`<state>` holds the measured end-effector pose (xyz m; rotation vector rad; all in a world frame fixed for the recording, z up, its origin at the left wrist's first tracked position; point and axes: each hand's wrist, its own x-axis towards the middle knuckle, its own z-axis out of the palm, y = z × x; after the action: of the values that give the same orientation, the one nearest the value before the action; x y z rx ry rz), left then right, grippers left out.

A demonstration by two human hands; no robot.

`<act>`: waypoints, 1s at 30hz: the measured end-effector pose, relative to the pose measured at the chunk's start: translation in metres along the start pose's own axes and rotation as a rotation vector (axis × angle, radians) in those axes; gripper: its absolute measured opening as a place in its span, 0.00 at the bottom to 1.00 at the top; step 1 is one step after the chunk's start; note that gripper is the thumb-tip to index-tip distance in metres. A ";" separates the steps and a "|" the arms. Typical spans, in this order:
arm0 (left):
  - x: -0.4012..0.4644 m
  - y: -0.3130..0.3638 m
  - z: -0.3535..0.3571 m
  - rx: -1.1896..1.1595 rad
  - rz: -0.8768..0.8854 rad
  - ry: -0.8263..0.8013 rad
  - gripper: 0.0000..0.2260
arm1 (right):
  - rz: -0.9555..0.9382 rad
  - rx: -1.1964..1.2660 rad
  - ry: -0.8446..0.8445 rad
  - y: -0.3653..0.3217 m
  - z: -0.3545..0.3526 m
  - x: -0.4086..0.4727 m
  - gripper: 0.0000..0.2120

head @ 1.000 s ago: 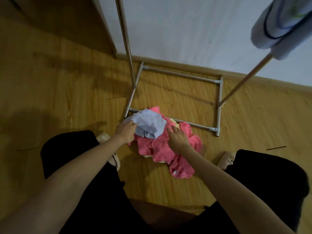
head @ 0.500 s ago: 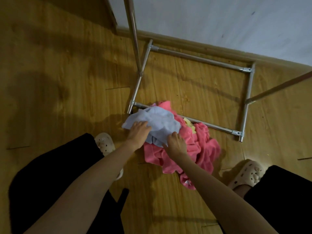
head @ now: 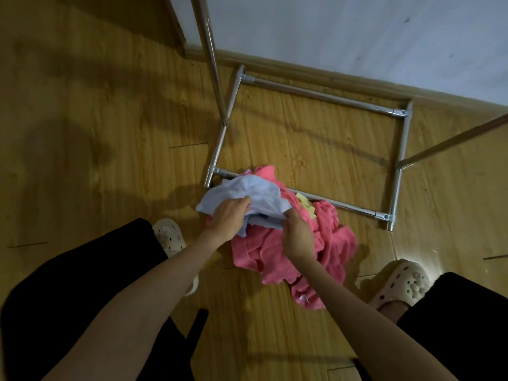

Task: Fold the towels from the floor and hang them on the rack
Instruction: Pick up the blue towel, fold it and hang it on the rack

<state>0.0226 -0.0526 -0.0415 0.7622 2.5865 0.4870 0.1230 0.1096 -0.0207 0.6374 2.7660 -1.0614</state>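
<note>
Under both hands' fingers (head: 242, 203), clamped on its near edge, the pale blue towel (head: 255, 192) lies atop the pink towel (head: 275, 251), left hand (head: 229, 220) and right hand (head: 298, 237) equally close.

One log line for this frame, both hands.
phase: pickup | left hand: grip on blue towel | right hand: grip on blue towel | pink towel: floor

Cloth, metal and wood, seen from above

Soft matt pale-blue towel (head: 247, 193) over fuzzy pink towels (head: 277, 251); shiny metal rack (head: 316, 92) tubes; glossy wood-grain floor (head: 110, 160); perforated plastic clogs (head: 404, 284).
</note>
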 end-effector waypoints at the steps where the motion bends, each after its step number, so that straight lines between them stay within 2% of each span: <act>1: 0.000 0.004 -0.007 -0.042 -0.001 0.007 0.04 | -0.016 0.034 0.031 -0.002 -0.008 -0.001 0.07; 3: -0.005 0.019 -0.027 -0.104 0.005 0.060 0.07 | -0.060 0.116 0.095 -0.006 -0.026 -0.009 0.06; 8: -0.029 0.059 -0.076 -0.219 0.136 0.267 0.06 | -0.067 0.387 0.147 -0.027 -0.079 -0.035 0.04; 11: -0.042 0.078 -0.098 -0.292 0.117 0.319 0.06 | -0.141 0.478 0.113 -0.048 -0.119 -0.054 0.02; 13: -0.052 0.095 -0.115 -0.333 0.128 0.356 0.06 | -0.187 0.507 0.057 -0.061 -0.148 -0.066 0.04; 18: -0.073 0.138 -0.162 -0.261 0.255 0.436 0.06 | -0.273 0.580 0.023 -0.104 -0.220 -0.097 0.05; 24: -0.111 0.191 -0.220 -0.367 0.352 0.462 0.06 | -0.290 0.614 0.267 -0.148 -0.277 -0.123 0.09; 30: -0.180 0.228 -0.264 -0.518 0.443 0.292 0.13 | -0.238 0.666 0.499 -0.178 -0.320 -0.146 0.07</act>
<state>0.1376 -0.0319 0.3329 1.1304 2.3483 1.4274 0.1950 0.1518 0.3649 0.7255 2.9013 -2.1879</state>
